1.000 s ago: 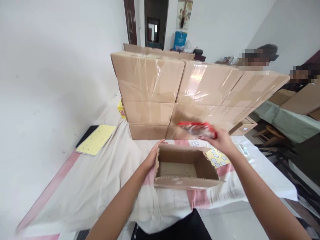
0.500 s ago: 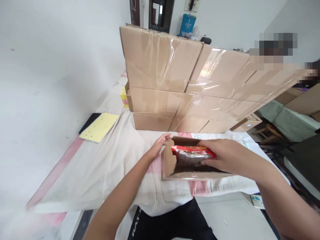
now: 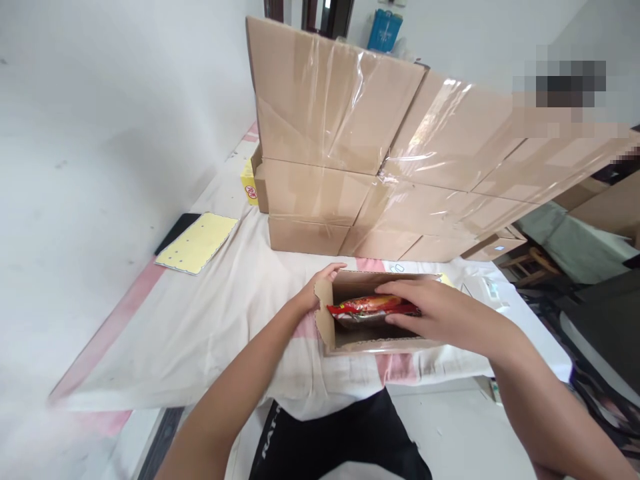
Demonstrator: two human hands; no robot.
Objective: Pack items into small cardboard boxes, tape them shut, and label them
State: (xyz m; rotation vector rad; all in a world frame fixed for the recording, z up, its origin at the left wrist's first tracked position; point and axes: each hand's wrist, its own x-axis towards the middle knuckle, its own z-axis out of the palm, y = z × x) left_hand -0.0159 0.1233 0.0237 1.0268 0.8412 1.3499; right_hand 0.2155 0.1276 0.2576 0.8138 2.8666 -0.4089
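Note:
A small open cardboard box [image 3: 326, 313] sits near the front of the cloth-covered table. My left hand [image 3: 315, 288] is at its left end, braced on the outside near the back corner. Its fingers reach out past the corner, and the thumb is hidden. Inside the box lies a shiny red food packet with a clear lower part [image 3: 363, 307], slightly tilted. My right hand [image 3: 420, 307] reaches in from the right and grips the packet's right end between thumb and fingers. That end is covered by the hand.
A tall wall of taped cardboard [image 3: 320, 140] stands behind the box. On the left lie a pale yellow board [image 3: 197, 243] and a black flat item [image 3: 173, 233]. A yellow carton [image 3: 249, 183] is by the wall's left edge. Someone is partly visible beyond, at right.
The red packet has come down lower into the box with my right hand, and its left end now dips toward the near left. The view has shifted slightly.

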